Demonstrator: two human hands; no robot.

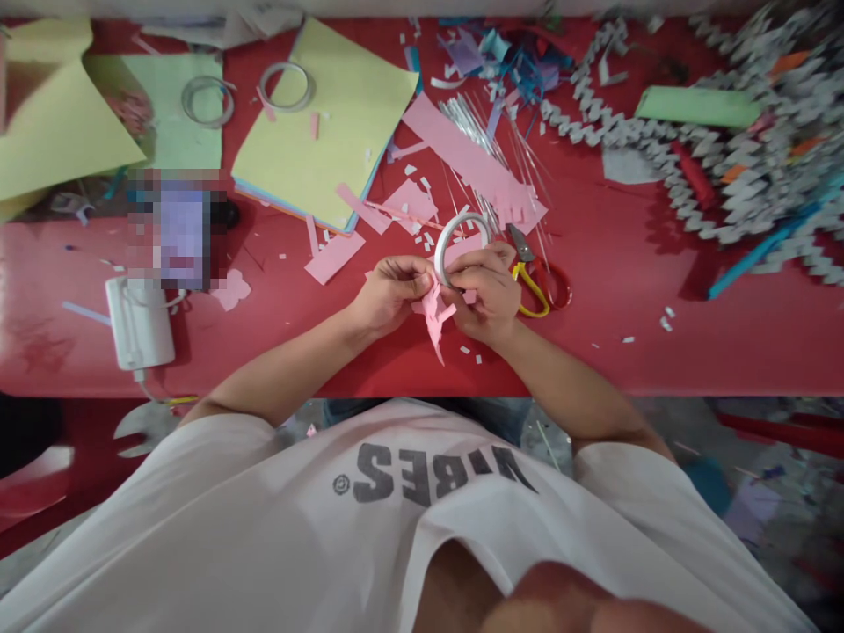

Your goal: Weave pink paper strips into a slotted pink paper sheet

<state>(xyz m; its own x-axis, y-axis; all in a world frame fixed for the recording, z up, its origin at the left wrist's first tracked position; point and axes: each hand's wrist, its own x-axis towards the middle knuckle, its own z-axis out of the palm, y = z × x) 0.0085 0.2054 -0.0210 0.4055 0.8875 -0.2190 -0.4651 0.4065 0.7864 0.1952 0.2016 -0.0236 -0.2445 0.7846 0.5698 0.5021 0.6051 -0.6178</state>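
Pinching pink paper point(433, 323): left hand point(394, 292). Right hand point(489, 288): gripping tape roll point(440, 253). Paper's cut, scissors point(523, 249) lie right; seems unfinished.

Fringed pink paper piece point(433, 318): pale pink, crumpled, with narrow cut flaps jutting sideways; bunched at top, tapering to sharp point below. Upper end pinched by fingertips of left hand point(401, 292); loose lower part hangs between both hands, point toward wearer's body. Tape roll point(444, 247): slim whitish ring, broad open centre, gripped at lower and right side in right hand point(486, 286); ring rises beyond fingers, lower rim just beside paper's bunched top. Contact between them unclear.
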